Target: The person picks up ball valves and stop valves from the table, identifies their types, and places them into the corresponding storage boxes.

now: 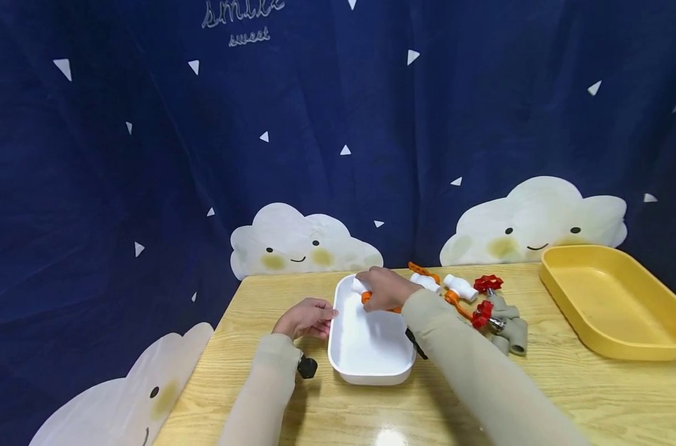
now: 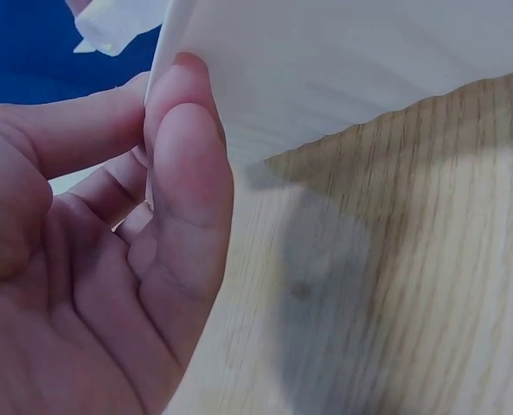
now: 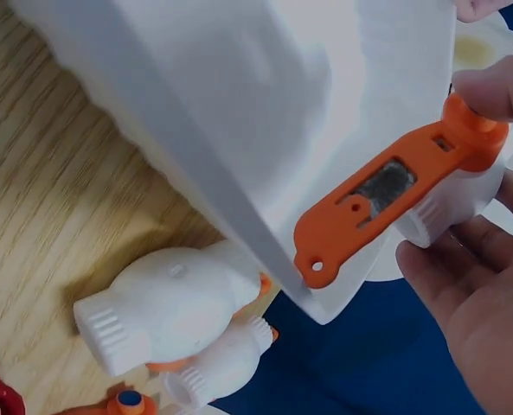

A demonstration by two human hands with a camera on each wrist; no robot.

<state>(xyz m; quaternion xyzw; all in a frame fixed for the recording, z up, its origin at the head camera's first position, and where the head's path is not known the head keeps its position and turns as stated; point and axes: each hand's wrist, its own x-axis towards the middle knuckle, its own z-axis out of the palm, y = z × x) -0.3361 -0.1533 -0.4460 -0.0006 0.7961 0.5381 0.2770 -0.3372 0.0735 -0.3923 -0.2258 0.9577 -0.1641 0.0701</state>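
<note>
My left hand (image 1: 309, 318) pinches the left rim of a white plastic tub (image 1: 371, 359) between thumb and fingers. In the left wrist view, the fingertips (image 2: 191, 156) lie against the tub's outer wall. My right hand (image 1: 384, 288) grips a white ball valve (image 3: 455, 207) with an orange lever handle (image 3: 368, 203), over the far end of the tub. In the right wrist view the thumb rests at the lever's pivot and fingers lie under the white body. Whether the valve touches the tub's floor I cannot tell.
Two more white ball valves (image 1: 460, 287) with orange levers lie right of the tub. Beside them are grey pipe fittings (image 1: 517, 334) and valves with red handwheels (image 1: 482, 314). A yellow bin (image 1: 572, 322) stands at the far right; a dark blue curtain (image 1: 316, 124) hangs behind the table.
</note>
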